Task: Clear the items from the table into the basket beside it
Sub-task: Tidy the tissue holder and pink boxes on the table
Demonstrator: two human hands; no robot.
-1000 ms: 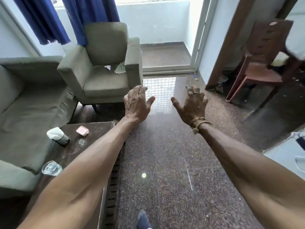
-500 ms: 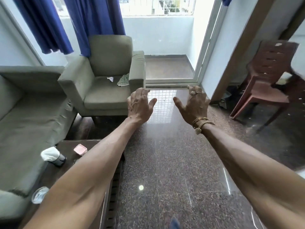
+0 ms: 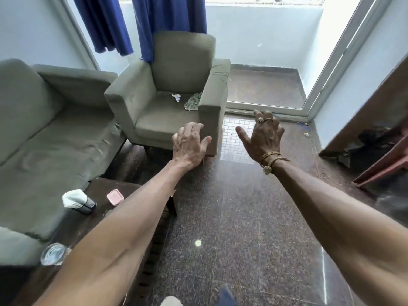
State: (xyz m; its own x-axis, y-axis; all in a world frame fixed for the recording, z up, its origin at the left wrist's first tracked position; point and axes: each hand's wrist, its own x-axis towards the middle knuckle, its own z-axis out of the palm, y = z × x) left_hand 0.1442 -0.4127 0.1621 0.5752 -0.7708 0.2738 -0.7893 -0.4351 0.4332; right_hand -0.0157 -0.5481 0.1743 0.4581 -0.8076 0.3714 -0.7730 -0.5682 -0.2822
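On the low dark wooden table [image 3: 72, 230] at the lower left lie three things: a small flat pink square box [image 3: 115, 196] near the far edge, a dark bottle-like container with a white wrap or cap [image 3: 78, 202] lying on its side near the far left corner, and a clear drinking glass [image 3: 53, 253] at the left edge, closer to the person. The three are well apart from one another. Neither hand touches any of them. The left hand [image 3: 189, 144] is stretched forward beyond the table's far edge, its fingers spread and relaxed and gripping nothing, while its forearm crosses above the table's right side. The right hand [image 3: 262, 138] is stretched out beside it over the polished speckled granite floor [image 3: 242, 217], likewise spread and empty, with rings [image 3: 260, 119] on the fingers and bracelets [image 3: 270, 157] at the wrist. A grey-green fabric sofa [image 3: 44, 138] runs along the table's left edge. Beyond the far edge stands a matching armchair [image 3: 167, 89] with a folded patterned cloth [image 3: 193, 101] and a white scrap [image 3: 176, 97] on its seat. Blue curtains [image 3: 167, 18] hang behind it, and part of a brown plastic chair [image 3: 386, 164] shows at the right.
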